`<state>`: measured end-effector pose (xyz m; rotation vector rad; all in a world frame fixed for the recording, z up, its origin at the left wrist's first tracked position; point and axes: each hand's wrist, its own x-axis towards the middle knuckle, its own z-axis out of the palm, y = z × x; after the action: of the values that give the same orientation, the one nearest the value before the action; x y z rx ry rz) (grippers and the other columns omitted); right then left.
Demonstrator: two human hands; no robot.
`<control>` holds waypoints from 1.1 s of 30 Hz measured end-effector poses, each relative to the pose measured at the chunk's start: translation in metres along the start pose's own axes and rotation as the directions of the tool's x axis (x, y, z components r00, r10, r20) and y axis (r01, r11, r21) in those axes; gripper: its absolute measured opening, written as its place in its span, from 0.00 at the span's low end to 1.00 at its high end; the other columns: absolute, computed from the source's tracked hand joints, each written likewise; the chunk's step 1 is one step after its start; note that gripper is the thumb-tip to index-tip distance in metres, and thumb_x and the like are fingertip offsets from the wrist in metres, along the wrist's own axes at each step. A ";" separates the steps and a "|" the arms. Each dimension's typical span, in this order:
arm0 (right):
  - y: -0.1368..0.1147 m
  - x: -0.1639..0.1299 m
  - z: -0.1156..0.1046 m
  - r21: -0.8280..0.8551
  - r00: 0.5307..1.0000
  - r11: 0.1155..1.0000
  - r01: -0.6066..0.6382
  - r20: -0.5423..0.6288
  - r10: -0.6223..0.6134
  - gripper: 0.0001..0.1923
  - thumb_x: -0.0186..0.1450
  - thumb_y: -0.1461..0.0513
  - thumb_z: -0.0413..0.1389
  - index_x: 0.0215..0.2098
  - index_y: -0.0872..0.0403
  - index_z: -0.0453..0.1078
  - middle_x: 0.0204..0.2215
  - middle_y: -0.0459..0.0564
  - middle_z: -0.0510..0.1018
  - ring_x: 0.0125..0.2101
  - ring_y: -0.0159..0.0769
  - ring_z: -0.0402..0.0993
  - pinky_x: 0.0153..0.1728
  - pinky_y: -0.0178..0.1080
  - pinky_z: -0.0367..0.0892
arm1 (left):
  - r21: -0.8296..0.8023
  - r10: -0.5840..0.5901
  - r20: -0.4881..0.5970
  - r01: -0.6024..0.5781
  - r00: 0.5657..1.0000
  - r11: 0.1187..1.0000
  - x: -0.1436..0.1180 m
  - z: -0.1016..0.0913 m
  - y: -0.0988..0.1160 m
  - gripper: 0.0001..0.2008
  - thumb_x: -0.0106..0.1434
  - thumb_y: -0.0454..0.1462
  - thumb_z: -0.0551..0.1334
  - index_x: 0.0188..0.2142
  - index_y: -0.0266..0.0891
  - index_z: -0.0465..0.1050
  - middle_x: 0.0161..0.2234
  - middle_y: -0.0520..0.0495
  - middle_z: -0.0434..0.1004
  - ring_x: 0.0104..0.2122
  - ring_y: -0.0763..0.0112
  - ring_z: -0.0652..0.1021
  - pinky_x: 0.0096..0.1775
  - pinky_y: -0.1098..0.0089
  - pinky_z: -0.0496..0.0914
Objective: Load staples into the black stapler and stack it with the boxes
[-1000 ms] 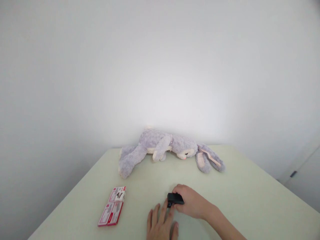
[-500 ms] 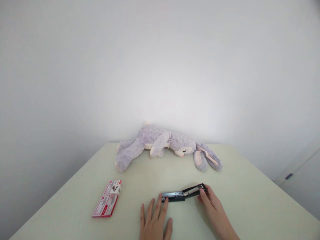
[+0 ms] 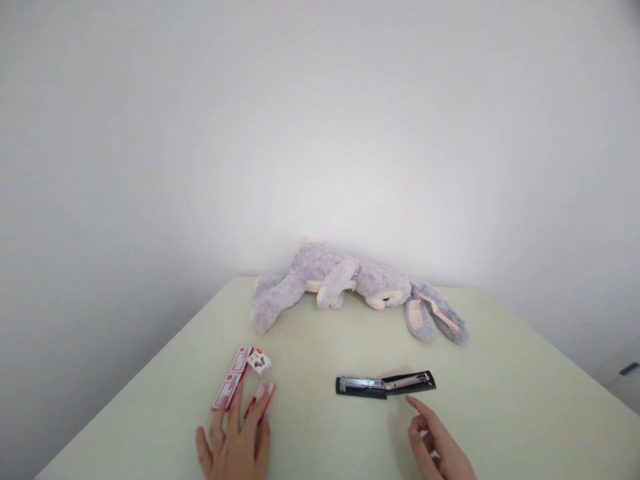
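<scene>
An unfolded black stapler (image 3: 361, 385) lies on the table, its metal inner parts facing up. Just below its right end is my right hand (image 3: 440, 443), apart from it, with the index finger stretched out, the other fingers loosely curled and nothing held. On the left, my left hand (image 3: 235, 437) reaches over small red-and-white boxes, fingers spread. Its index finger lies across a slanted red-and-white box (image 3: 269, 393), which is partly hidden and blurred. Other fingertips touch or nearly touch the long row of boxes (image 3: 240, 360). A small white box with a dark picture (image 3: 259, 361) sits askew beside the row.
A lilac plush rabbit (image 3: 325, 263) lies on its side at the back of the pale green table (image 3: 320, 353), ears toward the right. Behind it rises a plain white wall (image 3: 320, 133).
My right hand has let go of the stapler. My left hand has moved left from the stapler to the boxes, where two have shifted away from the row. The view has shifted slightly.
</scene>
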<state>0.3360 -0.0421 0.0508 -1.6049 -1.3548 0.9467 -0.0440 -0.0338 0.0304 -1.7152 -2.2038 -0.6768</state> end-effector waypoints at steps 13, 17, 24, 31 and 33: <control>-0.012 0.031 0.030 -0.065 0.952 0.998 -0.016 0.305 0.035 0.24 0.60 0.41 0.55 0.23 0.50 0.62 0.20 0.40 0.61 0.24 0.31 0.58 0.27 0.36 0.53 | -0.782 0.612 0.395 -0.099 0.685 0.615 0.002 -0.007 0.135 0.32 0.53 0.32 0.68 0.58 0.46 0.70 0.52 0.47 0.80 0.53 0.57 0.74 0.58 0.56 0.68; -0.003 0.034 0.001 -0.174 0.978 0.984 -0.031 0.200 0.066 0.19 0.61 0.45 0.55 0.24 0.50 0.62 0.18 0.39 0.63 0.22 0.31 0.59 0.26 0.36 0.51 | -0.797 0.565 0.393 -0.038 0.725 0.603 0.009 -0.006 0.131 0.25 0.56 0.33 0.67 0.54 0.45 0.73 0.50 0.47 0.78 0.52 0.60 0.74 0.57 0.59 0.68; -0.066 0.024 0.009 -0.595 0.959 0.766 0.242 0.267 -0.096 0.11 0.64 0.59 0.54 0.40 0.42 0.78 0.26 0.42 0.81 0.29 0.36 0.77 0.31 0.35 0.58 | -0.807 0.574 0.374 -0.050 0.728 0.589 0.004 -0.001 0.129 0.30 0.58 0.34 0.66 0.61 0.46 0.68 0.52 0.46 0.78 0.53 0.59 0.74 0.59 0.57 0.66; -0.093 0.040 0.041 -0.671 0.891 0.605 0.429 0.422 -0.165 0.10 0.53 0.67 0.57 0.24 0.49 0.79 0.26 0.52 0.84 0.31 0.45 0.81 0.31 0.39 0.58 | -0.795 0.594 0.387 -0.072 0.705 0.603 0.009 0.001 0.129 0.32 0.54 0.33 0.66 0.60 0.43 0.70 0.53 0.45 0.79 0.53 0.56 0.74 0.58 0.56 0.67; -0.090 0.043 0.038 -0.642 0.867 0.601 0.476 0.457 -0.199 0.09 0.53 0.67 0.57 0.25 0.49 0.78 0.26 0.49 0.84 0.30 0.41 0.80 0.30 0.37 0.58 | -0.786 0.597 0.405 -0.070 0.692 0.614 0.011 0.004 0.129 0.32 0.53 0.34 0.67 0.60 0.42 0.70 0.54 0.44 0.79 0.53 0.55 0.74 0.58 0.56 0.67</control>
<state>0.2735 0.0126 0.1175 -1.6595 -2.4380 0.4307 0.0779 0.0018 0.0576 -3.1332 -1.8908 -1.0704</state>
